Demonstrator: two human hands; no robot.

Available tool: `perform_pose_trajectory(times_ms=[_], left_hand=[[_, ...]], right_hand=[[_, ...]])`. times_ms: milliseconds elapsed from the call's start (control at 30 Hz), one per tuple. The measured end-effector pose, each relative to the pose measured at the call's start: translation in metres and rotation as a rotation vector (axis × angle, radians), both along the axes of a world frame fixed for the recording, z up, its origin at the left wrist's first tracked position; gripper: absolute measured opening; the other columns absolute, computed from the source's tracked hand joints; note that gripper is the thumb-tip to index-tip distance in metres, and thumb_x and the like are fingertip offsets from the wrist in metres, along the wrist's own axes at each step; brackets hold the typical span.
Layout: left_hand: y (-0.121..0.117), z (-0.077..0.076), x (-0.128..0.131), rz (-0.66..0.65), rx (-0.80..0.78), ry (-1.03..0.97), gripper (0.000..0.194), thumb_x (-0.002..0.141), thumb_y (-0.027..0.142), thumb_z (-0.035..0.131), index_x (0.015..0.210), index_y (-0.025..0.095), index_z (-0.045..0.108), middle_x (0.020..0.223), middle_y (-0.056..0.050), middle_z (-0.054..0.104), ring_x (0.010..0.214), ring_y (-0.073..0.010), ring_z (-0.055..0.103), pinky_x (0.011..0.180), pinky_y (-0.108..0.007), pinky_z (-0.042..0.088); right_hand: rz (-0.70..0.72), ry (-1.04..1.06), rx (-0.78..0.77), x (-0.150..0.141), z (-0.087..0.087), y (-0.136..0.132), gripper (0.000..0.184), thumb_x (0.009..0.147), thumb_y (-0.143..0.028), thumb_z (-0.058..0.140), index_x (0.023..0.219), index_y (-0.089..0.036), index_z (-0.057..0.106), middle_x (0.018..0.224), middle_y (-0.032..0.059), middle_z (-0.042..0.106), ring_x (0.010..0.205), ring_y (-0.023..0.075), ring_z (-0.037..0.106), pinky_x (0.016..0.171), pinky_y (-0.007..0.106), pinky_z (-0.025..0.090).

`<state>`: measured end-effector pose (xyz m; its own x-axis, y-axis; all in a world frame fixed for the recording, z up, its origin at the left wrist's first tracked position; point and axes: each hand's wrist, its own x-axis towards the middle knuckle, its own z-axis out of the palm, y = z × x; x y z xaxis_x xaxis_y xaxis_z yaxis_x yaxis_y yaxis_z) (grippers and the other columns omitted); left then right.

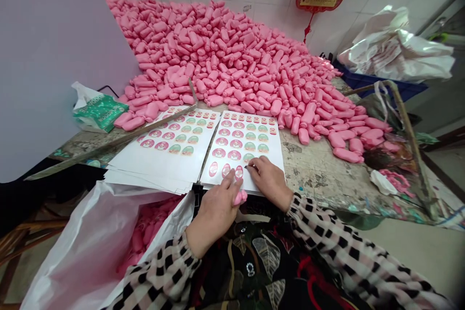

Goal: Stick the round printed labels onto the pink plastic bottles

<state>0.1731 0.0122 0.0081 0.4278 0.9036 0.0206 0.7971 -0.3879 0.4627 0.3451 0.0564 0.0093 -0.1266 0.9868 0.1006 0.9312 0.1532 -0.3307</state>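
My left hand [218,203] is closed around a small pink bottle-shaped piece [240,197], most of it hidden by the fingers. Its fingertips reach the lower edge of the right sticker sheet [271,157], by the red oval stickers [213,169]. On the same sheet rests my right hand [269,179], fingers bent and drawn together near the last oval. A tiny dark bit shows at its fingertips; what it is I cannot make out. Rows of pink, green and red stickers cover this sheet. Left of it lies a stack of similar sheets [145,167].
A large heap of pink pieces [218,58] fills the back of the worn table [305,169]. A bent metal bar [119,139] crosses the left sheets. Below them hangs a white sack [83,232] holding pink pieces. A green packet [98,111] stands left; a metal frame [409,131] rises right.
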Motion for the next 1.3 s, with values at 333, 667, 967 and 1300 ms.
perform_pose_trajectory(times_ms=[333, 667, 967, 1300], left_hand=[[-0.005, -0.017, -0.004, -0.01, 0.037, 0.076, 0.05, 0.085, 0.022, 0.047, 0.134, 0.031, 0.041, 0.15, -0.008, 0.023, 0.108, -0.0269, 0.054, 0.088, -0.041, 0.044], [-0.006, -0.027, -0.004, -0.041, 0.092, 0.161, 0.059, 0.085, 0.021, 0.049, 0.138, 0.036, 0.031, 0.152, -0.009, 0.014, 0.106, -0.0258, 0.055, 0.083, -0.039, 0.045], [-0.007, -0.032, -0.001, -0.022, 0.118, 0.169, 0.06, 0.086, 0.021, 0.048, 0.14, 0.037, 0.027, 0.153, -0.009, 0.008, 0.103, -0.0238, 0.056, 0.083, -0.038, 0.046], [-0.007, -0.039, 0.0, -0.026, 0.171, 0.237, 0.068, 0.084, 0.021, 0.05, 0.142, 0.038, 0.02, 0.152, -0.013, 0.008, 0.096, -0.0243, 0.058, 0.077, -0.038, 0.048]], right_hand=[[0.061, -0.095, -0.021, 0.001, 0.004, 0.007, 0.024, 0.092, -0.035, 0.039, 0.094, -0.025, 0.061, 0.092, 0.0027, 0.059, 0.079, 0.0148, 0.055, 0.06, 0.026, 0.033], [0.106, -0.046, -0.019, 0.005, 0.003, 0.003, 0.023, 0.091, -0.036, 0.041, 0.091, -0.025, 0.062, 0.09, 0.0017, 0.057, 0.077, 0.0133, 0.054, 0.06, 0.025, 0.032], [-0.022, 0.145, -0.031, -0.006, -0.007, -0.01, 0.018, 0.09, -0.031, 0.043, 0.085, -0.023, 0.059, 0.087, 0.0002, 0.057, 0.08, 0.0134, 0.055, 0.066, 0.024, 0.034], [-0.089, 0.185, -0.071, -0.013, -0.008, -0.018, 0.02, 0.089, -0.035, 0.044, 0.084, -0.023, 0.06, 0.087, 0.0005, 0.059, 0.078, 0.014, 0.054, 0.064, 0.024, 0.031]])
